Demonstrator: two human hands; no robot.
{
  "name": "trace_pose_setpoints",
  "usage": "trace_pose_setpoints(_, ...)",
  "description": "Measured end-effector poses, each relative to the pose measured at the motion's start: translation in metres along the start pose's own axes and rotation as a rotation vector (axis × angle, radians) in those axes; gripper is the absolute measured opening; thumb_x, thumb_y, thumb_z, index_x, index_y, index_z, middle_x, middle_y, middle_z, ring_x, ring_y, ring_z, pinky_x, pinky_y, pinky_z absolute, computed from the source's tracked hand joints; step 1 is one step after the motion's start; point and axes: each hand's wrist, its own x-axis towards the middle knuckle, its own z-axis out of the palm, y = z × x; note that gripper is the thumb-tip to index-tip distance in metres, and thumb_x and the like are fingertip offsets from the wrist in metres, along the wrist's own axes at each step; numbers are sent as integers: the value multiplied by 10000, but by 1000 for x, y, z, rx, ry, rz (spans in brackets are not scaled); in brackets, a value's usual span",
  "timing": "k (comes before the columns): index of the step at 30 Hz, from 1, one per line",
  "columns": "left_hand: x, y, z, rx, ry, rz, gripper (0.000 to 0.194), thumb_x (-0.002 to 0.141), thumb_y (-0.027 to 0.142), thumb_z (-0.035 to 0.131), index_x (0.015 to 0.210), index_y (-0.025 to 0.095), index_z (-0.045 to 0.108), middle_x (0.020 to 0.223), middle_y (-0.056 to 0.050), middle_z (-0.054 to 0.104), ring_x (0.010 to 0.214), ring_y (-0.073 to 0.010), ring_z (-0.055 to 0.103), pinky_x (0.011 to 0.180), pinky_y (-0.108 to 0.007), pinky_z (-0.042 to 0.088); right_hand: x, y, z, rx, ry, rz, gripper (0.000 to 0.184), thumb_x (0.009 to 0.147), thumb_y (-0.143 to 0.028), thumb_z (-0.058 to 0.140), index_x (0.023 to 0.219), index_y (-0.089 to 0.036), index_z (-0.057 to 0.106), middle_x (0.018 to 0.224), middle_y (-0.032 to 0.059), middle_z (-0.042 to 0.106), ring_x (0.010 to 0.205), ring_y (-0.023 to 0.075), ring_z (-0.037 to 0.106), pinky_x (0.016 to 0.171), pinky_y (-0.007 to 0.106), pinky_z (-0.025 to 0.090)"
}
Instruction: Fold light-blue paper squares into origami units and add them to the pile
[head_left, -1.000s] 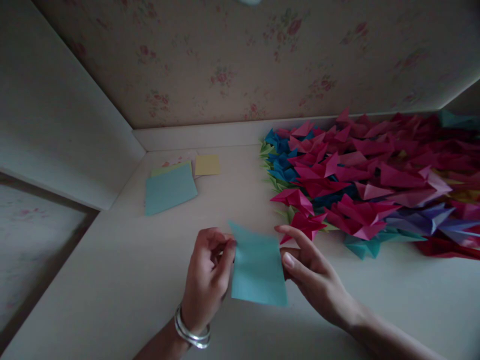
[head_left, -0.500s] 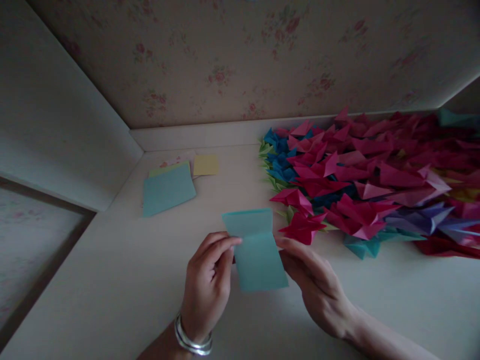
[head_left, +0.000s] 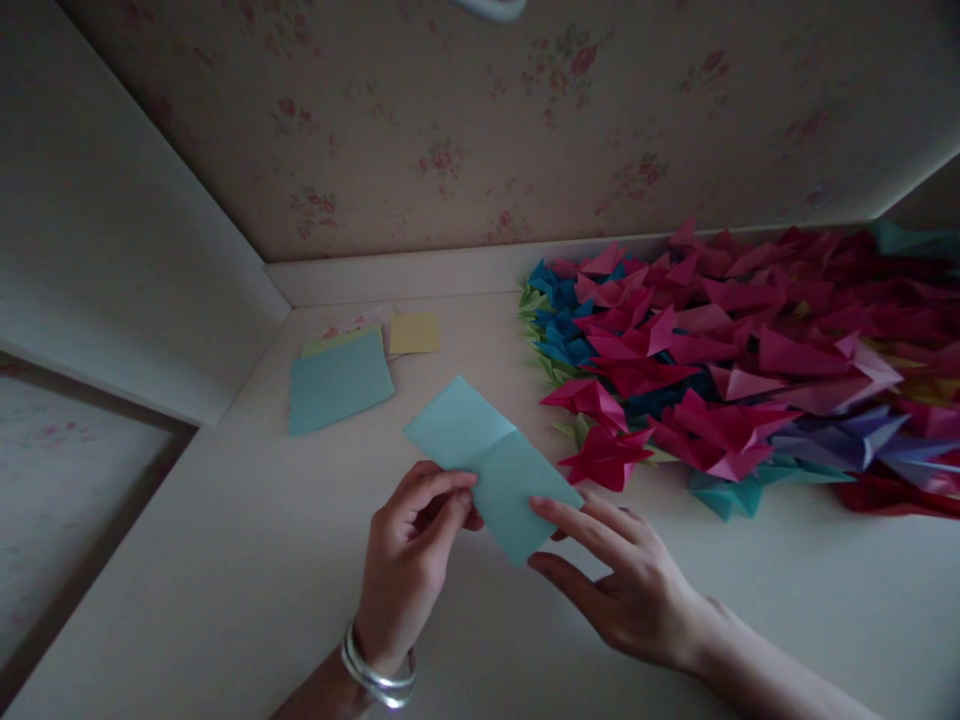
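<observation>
A sheet of light turquoise origami paper (head_left: 491,465) is held above the table, tilted like a diamond, with a crease across its middle. My left hand (head_left: 411,560), with silver bangles (head_left: 377,672) at the wrist, pinches its left edge between thumb and fingers. At the lower right corner, my right hand (head_left: 637,580) has its index finger on top of the paper and other fingers under it; the thumb sits just off the lower edge. Both hands are closed about the paper. Folded paper cranes (head_left: 712,350), mostly pink, crowd the table on the right.
At the back left lie a turquoise sheet (head_left: 341,385) over a green one (head_left: 341,341) and a small yellow square (head_left: 414,333). The white table (head_left: 225,560) meets a floral-papered wall (head_left: 450,120) behind and a white panel (head_left: 135,220) at left.
The turquoise paper has turned from nearly upright to a diagonal slant, its top swinging left. My right hand has moved from beside its right edge onto its lower right corner.
</observation>
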Motion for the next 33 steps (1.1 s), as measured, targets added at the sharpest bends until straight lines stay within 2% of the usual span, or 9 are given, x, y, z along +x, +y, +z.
trace_pose_setpoints(3, -1, 2, -1, 7, -20, 3, 113, 886, 180, 653, 904, 214, 760, 922, -3, 653, 678, -98, 663, 613, -181, 562, 2, 1, -2, -12, 53, -17, 307, 871, -205, 715, 1175, -234, 685, 1056, 117, 752, 830, 245, 745, 663, 329, 615)
trace_pose_setpoints(8, -1, 5, 0, 54, -128, -86, 158, 888, 220, 667, 1005, 238, 771, 936, -17, 706, 775, -125, 665, 674, -185, 546, 5, 2, -4, 9, 78, -11, 288, 818, -323, 790, 1089, -247, 726, 1007, 106, 772, 768, 254, 753, 633, 339, 614)
trace_pose_setpoints(11, -2, 4, 0, 88, -128, -96, 149, 883, 261, 689, 1006, 233, 769, 919, -20, 722, 773, -135, 669, 680, -198, 548, 5, 4, -4, 31, 79, -1, 247, 836, -331, 775, 1061, -240, 730, 1016, 112, 766, 761, 248, 750, 635, 337, 614)
trace_pose_setpoints(14, -1, 1, -1, 72, -98, -93, 144, 876, 269, 697, 992, 221, 768, 868, -18, 728, 704, -137, 679, 654, -219, 559, 3, 4, -3, 44, 88, 8, 202, 859, -293, 753, 1051, -235, 730, 1113, 135, 731, 885, 267, 743, 720, 354, 628)
trace_pose_setpoints(18, 0, -1, -1, 93, -90, -143, 145, 867, 286, 712, 972, 203, 769, 737, -7, 730, 642, -131, 667, 607, -206, 544, -1, 4, 2, 64, 78, 20, 364, 831, -303, 778, 1174, -226, 680, 1480, 191, 469, 1062, 294, 691, 834, 397, 628)
trace_pose_setpoints(20, 1, 0, 0, 108, -87, -150, 140, 858, 290, 722, 948, 196, 772, 719, -9, 732, 627, -130, 665, 594, -202, 544, -4, 4, 4, 61, 48, -1, 363, 843, -287, 767, 1190, -231, 677, 1562, 181, 347, 1101, 296, 673, 854, 404, 625)
trace_pose_setpoints(25, 0, 5, 2, 114, -101, -153, 139, 845, 290, 732, 938, 194, 770, 752, -14, 735, 609, -132, 680, 575, -203, 552, -4, 2, 3, 27, 48, -42, 157, 892, -216, 700, 1034, -251, 757, 1367, 156, 574, 1102, 309, 673, 802, 391, 629)
trace_pose_setpoints(28, -2, 7, 2, 103, -140, -167, 177, 873, 288, 698, 1013, 196, 757, 722, -16, 735, 639, -145, 699, 624, -219, 556, 1, -2, -1, 156, 81, 102, 108, 908, -224, 678, 969, -241, 765, 1279, 141, 637, 1105, 292, 665, 877, 393, 591)
trace_pose_setpoints(33, -4, 10, 3, 96, -203, -114, 239, 847, 287, 721, 1067, 197, 739, 746, -32, 736, 639, -149, 680, 566, -211, 537, 11, -4, -2, 429, 92, 529, 199, 920, -333, 656, 790, -215, 748, 1397, 114, 579, 1116, 286, 657, 880, 380, 562)
